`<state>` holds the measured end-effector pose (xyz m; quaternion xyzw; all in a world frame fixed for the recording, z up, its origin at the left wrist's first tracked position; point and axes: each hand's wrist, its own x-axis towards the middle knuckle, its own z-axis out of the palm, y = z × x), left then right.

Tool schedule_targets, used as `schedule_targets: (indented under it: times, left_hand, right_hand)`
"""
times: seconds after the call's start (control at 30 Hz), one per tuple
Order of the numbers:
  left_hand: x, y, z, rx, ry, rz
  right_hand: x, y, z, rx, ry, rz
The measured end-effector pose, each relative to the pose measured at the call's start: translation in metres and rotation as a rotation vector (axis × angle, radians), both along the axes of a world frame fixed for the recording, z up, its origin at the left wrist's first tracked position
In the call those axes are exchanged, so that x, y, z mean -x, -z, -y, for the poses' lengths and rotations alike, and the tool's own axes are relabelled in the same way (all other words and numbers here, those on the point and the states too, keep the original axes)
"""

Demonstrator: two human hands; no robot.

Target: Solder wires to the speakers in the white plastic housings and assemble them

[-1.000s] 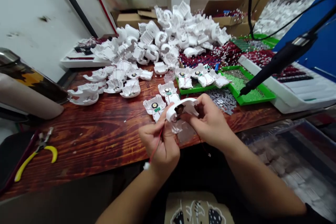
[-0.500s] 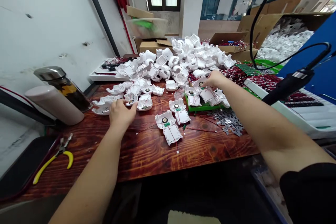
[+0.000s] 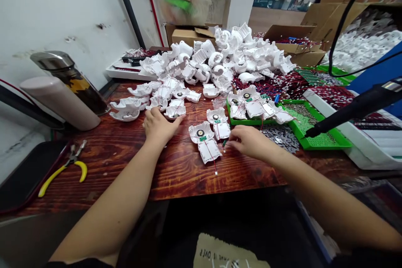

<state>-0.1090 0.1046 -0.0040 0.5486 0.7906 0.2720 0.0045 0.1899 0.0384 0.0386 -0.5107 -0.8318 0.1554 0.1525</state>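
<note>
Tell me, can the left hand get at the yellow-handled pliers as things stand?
Probably yes: the left hand rests on the wooden bench top, and the yellow-handled pliers lie off to its left. Nothing appears to stand between them, so the way looks free.

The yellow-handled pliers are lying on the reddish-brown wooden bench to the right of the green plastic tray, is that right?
Not quite: the yellow-handled pliers do lie on the reddish-brown wooden bench, but to the left of the green plastic tray, not the right. They are near the bench's left end. The head view shows this.
</note>
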Motion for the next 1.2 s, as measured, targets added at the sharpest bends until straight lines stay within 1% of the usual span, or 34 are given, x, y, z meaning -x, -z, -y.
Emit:
schedule_targets:
  times: [0.07, 0.17, 0.23, 0.33, 0.43, 0.53, 0.6, 0.67, 0.73, 0.8, 0.83, 0.87, 0.93, 0.97, 1.03, 1.07, 1.13, 1.2]
  left_hand:
    - [-0.002, 0.001, -0.001, -0.003, -0.010, 0.033]
    - [-0.009, 0.001, -0.003, -0.024, -0.025, 0.071]
    - [-0.014, 0.000, -0.006, -0.020, -0.033, 0.099]
    - [-0.018, 0.001, -0.010, -0.004, -0.043, 0.133]
    - [-0.017, 0.000, -0.012, 0.004, -0.060, 0.159]
    - [-0.010, -0.007, -0.006, 0.007, -0.067, 0.200]
    - [-0.003, -0.017, 0.001, 0.004, -0.062, 0.229]
    - [0.006, -0.030, 0.010, 0.013, -0.039, 0.256]
    - [0.015, -0.045, 0.020, 0.036, 0.008, 0.264]
    - [0.023, -0.061, 0.034, 0.022, 0.081, 0.280]
    - [0.026, -0.068, 0.043, -0.024, 0.130, 0.308]
    - [0.028, -0.075, 0.053, -0.089, 0.206, 0.364]
    - [0.027, -0.087, 0.075, -0.221, 0.428, 0.503]
    - [0.025, -0.092, 0.087, -0.258, 0.559, 0.565]
    - [0.018, -0.098, 0.109, -0.275, 0.798, 0.615]
    - [0.013, -0.099, 0.118, -0.261, 0.889, 0.616]
    - [0.002, -0.101, 0.132, -0.224, 1.014, 0.589]
    - [-0.008, -0.100, 0.138, -0.187, 1.075, 0.574]
  right_hand:
    - [-0.002, 0.022, 0.003, 0.017, 0.056, 0.015]
    - [-0.003, 0.043, 0.002, 0.010, 0.108, -0.006]
    - [0.001, 0.051, 0.001, 0.000, 0.128, -0.044]
    - [0.010, 0.057, 0.003, 0.001, 0.142, -0.126]
    - [0.013, 0.052, 0.006, 0.018, 0.127, -0.235]
    - [0.008, 0.037, 0.011, 0.048, 0.134, -0.342]
    - [0.000, 0.022, 0.018, 0.057, 0.164, -0.397]
    - [-0.010, 0.007, 0.025, 0.074, 0.214, -0.471]
    - [-0.022, -0.008, 0.032, 0.125, 0.257, -0.637]
    - [-0.033, -0.018, 0.035, 0.198, 0.246, -0.867]
    - [-0.038, -0.022, 0.035, 0.231, 0.222, -0.974]
    - [-0.043, -0.025, 0.034, 0.257, 0.190, -1.060]
    - [-0.048, -0.029, 0.031, 0.306, 0.123, -1.188]
    - [-0.048, -0.031, 0.029, 0.337, 0.082, -1.240]
    - [-0.044, -0.032, 0.028, 0.420, -0.027, -1.328]
    - [-0.041, -0.032, 0.028, 0.475, -0.087, -1.357]
    - [-0.032, -0.030, 0.034, 0.596, -0.187, -1.381]
    - [-0.025, -0.023, 0.042, 0.695, -0.249, -1.384]
